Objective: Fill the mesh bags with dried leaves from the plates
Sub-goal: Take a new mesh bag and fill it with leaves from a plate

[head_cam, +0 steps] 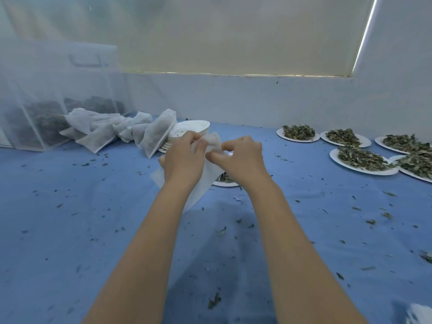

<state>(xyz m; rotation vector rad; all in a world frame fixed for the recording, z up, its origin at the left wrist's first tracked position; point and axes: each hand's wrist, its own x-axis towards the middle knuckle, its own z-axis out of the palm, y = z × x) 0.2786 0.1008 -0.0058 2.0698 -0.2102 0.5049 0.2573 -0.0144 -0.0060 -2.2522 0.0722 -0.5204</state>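
**Inspector:** State the position of the hands.

**Assistant:** The left hand and right hand meet above the middle of the blue bench. Both sets of fingers are curled and pinched on the top edge of one empty mesh bag, which hangs between them. In my judgement they are working the mouth apart so leaves can go in.

**Inspector:** Where is the supply?

**Assistant:** A plate of leaves lies directly under the bag, mostly hidden by the right wrist; placed so, spillage should drop back onto it. Five more loaded plates sit far right, well apart from the hands.

**Inspector:** Finished work?

**Assistant:** Filled bags lean against a stack of emptied plates, far left of the hands, beside a netted enclosure with dark leaf matter inside.

**Inspector:** Defects?

**Assistant:** Leaf fragments are scattered across the bench. The bag's opening is concealed behind the fingers; whether it is open yet, I cannot tell.
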